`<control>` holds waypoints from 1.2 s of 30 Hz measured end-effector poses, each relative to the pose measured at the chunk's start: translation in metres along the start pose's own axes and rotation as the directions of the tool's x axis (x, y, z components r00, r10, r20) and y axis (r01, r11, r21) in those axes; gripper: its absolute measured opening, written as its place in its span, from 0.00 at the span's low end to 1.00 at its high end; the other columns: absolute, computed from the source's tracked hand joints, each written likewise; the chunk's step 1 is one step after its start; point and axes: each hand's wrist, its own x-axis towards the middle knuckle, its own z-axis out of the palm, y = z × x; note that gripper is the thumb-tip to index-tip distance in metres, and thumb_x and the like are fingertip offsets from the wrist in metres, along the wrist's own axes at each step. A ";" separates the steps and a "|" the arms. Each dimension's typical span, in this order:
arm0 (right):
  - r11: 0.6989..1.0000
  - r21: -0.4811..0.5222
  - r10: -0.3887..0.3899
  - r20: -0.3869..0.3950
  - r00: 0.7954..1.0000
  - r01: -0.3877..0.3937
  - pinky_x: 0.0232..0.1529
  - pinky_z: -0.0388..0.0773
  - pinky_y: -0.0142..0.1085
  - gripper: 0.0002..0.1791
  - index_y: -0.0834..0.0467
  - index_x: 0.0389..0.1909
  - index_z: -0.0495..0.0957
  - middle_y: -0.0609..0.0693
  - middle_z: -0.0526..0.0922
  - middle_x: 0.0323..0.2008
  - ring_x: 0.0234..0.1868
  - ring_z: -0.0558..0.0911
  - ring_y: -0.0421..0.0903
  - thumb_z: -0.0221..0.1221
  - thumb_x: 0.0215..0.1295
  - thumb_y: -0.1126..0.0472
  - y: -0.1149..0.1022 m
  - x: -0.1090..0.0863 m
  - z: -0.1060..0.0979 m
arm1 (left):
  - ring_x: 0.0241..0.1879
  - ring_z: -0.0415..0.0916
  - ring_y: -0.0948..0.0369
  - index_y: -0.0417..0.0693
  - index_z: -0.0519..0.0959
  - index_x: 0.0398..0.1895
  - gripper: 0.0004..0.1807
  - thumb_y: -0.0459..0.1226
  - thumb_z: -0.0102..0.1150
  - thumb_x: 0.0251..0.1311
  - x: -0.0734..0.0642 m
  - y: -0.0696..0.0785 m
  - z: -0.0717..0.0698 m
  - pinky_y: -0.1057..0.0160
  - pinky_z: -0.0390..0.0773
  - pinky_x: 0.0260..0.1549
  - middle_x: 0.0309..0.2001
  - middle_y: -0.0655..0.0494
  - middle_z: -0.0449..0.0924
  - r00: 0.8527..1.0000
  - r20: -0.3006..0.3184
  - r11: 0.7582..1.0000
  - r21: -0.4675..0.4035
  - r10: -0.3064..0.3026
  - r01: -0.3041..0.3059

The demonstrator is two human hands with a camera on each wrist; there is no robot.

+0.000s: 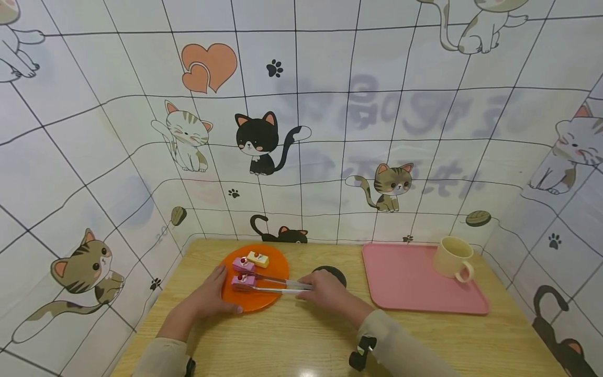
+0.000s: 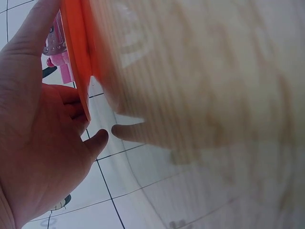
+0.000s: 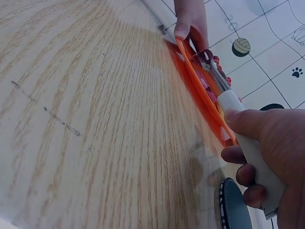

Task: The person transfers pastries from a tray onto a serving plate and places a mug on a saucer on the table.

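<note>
My left hand [image 1: 207,296] holds the left rim of an orange plate [image 1: 279,266], thumb and fingers spread along its edge. On the plate sit two pink toy cake pieces, a front one [image 1: 242,283] and a back one [image 1: 242,265], plus a cream-coloured piece [image 1: 258,258] behind them. My right hand [image 1: 325,291] grips a pair of tongs [image 1: 278,290] from the right. Their metal arms are spread, with the tips at the front pink piece. In the right wrist view, the fingers curl round the white handle [image 3: 261,169].
A dark round disc [image 1: 335,272] lies just behind my right hand. To the right is a pink tray [image 1: 400,285] bearing a pale yellow mug [image 1: 449,256]. Tiled cat-print walls [image 1: 325,209] rise at the back and sides of the wooden table [image 1: 292,340].
</note>
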 end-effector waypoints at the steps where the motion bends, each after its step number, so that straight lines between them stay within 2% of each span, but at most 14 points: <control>1: 1.000 -0.001 0.000 0.002 1.000 0.000 0.33 0.77 0.31 0.14 0.50 0.51 0.94 0.34 0.87 0.33 0.29 0.77 0.35 0.78 0.69 0.50 0.000 0.000 0.000 | 0.86 0.42 0.31 0.29 0.51 0.87 0.79 0.65 0.86 0.46 0.000 0.001 0.000 0.30 0.55 0.81 0.88 0.30 0.44 1.000 -0.001 1.000 0.001 0.002 -0.002; 12: 1.000 -0.026 -0.017 -0.023 1.000 0.016 0.33 0.75 0.33 0.16 0.53 0.50 0.93 0.34 0.82 0.29 0.29 0.75 0.36 0.78 0.67 0.50 -0.001 -0.003 -0.001 | 0.86 0.42 0.31 0.28 0.50 0.87 0.78 0.64 0.85 0.47 -0.003 0.006 -0.002 0.31 0.54 0.81 0.88 0.29 0.44 1.000 0.010 1.000 0.006 0.002 -0.002; 24: 0.999 0.018 -0.033 -0.071 0.997 0.035 0.29 0.74 0.33 0.16 0.53 0.51 0.92 0.34 0.80 0.28 0.27 0.74 0.35 0.77 0.69 0.50 0.001 -0.011 -0.002 | 0.86 0.42 0.31 0.26 0.50 0.87 0.78 0.62 0.87 0.47 -0.007 0.007 -0.003 0.31 0.54 0.81 0.87 0.28 0.45 1.000 0.001 1.000 -0.011 0.024 -0.024; 36: 0.998 0.054 -0.036 -0.126 0.991 0.043 0.31 0.79 0.33 0.16 0.53 0.52 0.92 0.34 0.84 0.32 0.30 0.77 0.35 0.77 0.69 0.50 0.010 -0.025 -0.008 | 0.86 0.42 0.31 0.26 0.50 0.87 0.78 0.61 0.87 0.46 -0.005 0.006 -0.002 0.31 0.55 0.81 0.88 0.29 0.44 1.000 0.001 1.000 -0.011 0.015 -0.015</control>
